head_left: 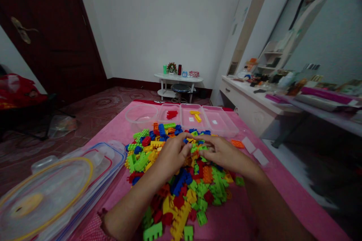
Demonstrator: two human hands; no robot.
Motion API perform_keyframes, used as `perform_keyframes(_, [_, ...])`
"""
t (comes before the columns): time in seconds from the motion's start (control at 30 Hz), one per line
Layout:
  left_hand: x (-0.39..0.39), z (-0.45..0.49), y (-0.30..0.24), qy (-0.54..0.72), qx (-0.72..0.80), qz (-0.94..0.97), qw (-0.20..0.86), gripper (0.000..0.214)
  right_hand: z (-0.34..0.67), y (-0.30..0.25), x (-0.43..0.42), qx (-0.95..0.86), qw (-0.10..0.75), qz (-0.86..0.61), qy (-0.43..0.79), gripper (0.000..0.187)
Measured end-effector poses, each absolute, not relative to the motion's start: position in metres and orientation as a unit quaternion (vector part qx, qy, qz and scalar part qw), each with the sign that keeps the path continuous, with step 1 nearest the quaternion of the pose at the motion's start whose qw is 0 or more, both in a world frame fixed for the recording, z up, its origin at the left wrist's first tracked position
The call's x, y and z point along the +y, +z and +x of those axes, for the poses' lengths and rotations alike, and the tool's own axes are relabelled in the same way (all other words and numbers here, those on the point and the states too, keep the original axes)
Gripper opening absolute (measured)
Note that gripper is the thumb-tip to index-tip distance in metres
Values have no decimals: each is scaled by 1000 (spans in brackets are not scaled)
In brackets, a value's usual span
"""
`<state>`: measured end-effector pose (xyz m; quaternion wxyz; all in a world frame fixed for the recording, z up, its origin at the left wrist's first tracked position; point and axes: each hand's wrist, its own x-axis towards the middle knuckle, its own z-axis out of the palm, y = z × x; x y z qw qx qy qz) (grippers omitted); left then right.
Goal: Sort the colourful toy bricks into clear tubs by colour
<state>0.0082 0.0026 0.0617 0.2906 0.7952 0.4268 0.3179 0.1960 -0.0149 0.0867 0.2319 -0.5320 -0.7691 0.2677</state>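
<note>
Through the head camera I see the left hand point(175, 152) and the right hand point(218, 150) curled over the pile of bricks point(183, 182) on the pink-covered desk point(115, 130), fingertips nearly meeting; whether either pinches a brick, I can't tell. The pile spreads beneath and between them. Beyond it, clear trays point(222, 120) line up left to right: yellow bricks point(196, 116) straight ahead, red bricks point(172, 114) nearer the left hand.

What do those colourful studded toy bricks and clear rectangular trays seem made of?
The multicoloured studded toy bricks look like hard, fairly matt plastic: solid colours, moulded studs. The clear rectangular trays are probably smooth, slightly shiny plastic, since the pink table covering shows through.
</note>
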Motion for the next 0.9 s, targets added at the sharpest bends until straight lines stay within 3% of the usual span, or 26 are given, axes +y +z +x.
perform_keyframes(0.2, [4,7,63,324,430,799,267,43,170,73,-17,-762,280,-495,309,22])
perform_keyframes(0.3, [4,3,67,311,433,801,272,36,180,73,-4,-739,296,-529,295,18])
perform_keyframes(0.47, [8,-7,75,282,458,811,230,27,231,91,42,-689,314,-648,84,17])
perform_keyframes(0.6, [14,-15,75,255,497,812,167,27,253,95,64,-656,300,-690,-62,38])
perform_keyframes(0.8, [22,-23,71,225,513,818,128,27,218,56,55,-729,200,-654,33,32])
perform_keyframes(0.9, [21,-20,65,239,478,834,132,32,204,36,53,-732,194,-652,45,33])
